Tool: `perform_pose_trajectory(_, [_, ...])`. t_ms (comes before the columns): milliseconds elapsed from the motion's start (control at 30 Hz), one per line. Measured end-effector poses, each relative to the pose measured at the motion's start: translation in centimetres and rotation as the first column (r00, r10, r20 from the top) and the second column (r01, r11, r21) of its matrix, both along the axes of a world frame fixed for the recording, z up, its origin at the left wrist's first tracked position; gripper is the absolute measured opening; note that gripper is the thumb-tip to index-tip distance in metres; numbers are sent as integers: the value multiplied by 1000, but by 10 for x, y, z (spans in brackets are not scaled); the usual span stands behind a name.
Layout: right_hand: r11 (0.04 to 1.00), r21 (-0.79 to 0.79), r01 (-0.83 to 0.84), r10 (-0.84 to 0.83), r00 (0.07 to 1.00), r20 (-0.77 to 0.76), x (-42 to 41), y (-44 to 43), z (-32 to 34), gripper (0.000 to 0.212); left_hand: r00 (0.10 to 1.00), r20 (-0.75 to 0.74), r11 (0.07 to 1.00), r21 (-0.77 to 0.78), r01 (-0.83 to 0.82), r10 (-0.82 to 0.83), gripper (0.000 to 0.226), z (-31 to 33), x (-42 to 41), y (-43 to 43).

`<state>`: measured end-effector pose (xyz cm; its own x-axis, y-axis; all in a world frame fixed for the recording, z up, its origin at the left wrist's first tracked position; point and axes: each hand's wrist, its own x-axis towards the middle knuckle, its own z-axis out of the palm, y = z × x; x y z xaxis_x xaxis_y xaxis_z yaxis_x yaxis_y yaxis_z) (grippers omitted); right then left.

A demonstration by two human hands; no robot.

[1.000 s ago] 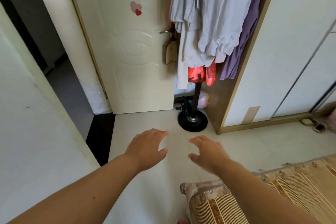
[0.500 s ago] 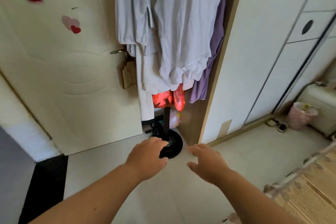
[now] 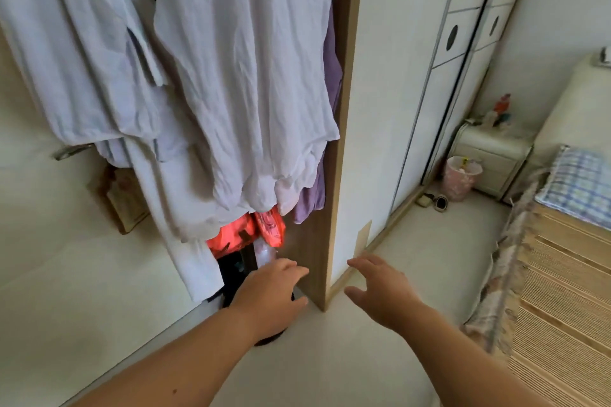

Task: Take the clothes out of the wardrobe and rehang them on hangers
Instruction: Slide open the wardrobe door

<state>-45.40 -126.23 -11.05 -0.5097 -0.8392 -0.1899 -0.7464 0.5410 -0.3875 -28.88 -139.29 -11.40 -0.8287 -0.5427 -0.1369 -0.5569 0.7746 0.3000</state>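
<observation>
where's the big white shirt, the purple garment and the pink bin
big white shirt (image 3: 244, 82): head view, middle of its creased front
purple garment (image 3: 309, 200): head view, lower hem, just right of the shirt's hem
pink bin (image 3: 458, 183): head view, outer wall below the rim

We are in a bedroom of a home. On our right stands a bed (image 3: 572, 109) covered with a woven mat (image 3: 562, 307), with a checked pillow (image 3: 578, 188) at its head. Beside it is a pale nightstand (image 3: 489, 155) with small figures (image 3: 499, 109) on top. A pink bin (image 3: 461, 177) sits on the floor (image 3: 413, 241) just beside the nightstand, with shoes (image 3: 433, 201) near it. A white wardrobe (image 3: 380, 109) with sliding doors runs along the wall. At its end, pale shirts (image 3: 244, 76) and a purple garment (image 3: 330, 53) hang bunched together, in front of a cream door (image 3: 49, 225) with a metal handle (image 3: 71, 151).
</observation>
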Motion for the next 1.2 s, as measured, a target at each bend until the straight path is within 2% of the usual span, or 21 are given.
perform_pose_trajectory(200, [994,-5,111,-112,994,-15,-61,-15,3,55,989,6,989,9,149,-149,56,6,-80,-28])
perform_pose_trajectory(367, [992,-18,123,-123,991,-44,-140,-36,7,56,976,-34,976,-45,214,-216,57,20,-175,-52])
perform_pose_trajectory(500, [993,-61,105,-110,990,-92,-226,-57,26,59,980,-93,983,-54,174,-178,56,36,-267,-66])
perform_pose_trajectory(667, [988,-154,7,-32,987,-160,-318,-90,70,65,979,-150,981,-161,112,-137,53,72,-370,-83])
perform_pose_trajectory(867, [943,-327,-59,-21,971,-236,-413,-143,130,65,946,-310,963,-269,5,-92,54,136,-448,-124])
perform_pose_trajectory(1000, [875,-462,-143,1,956,-295,-456,-180,170,65,890,-451,965,-256,-57,-68,54,180,-481,-154])
perform_pose_trajectory(1200, [703,-612,-363,52,884,-464,-498,-246,230,65,787,-614,901,-378,-215,-70,56,246,-515,-190])
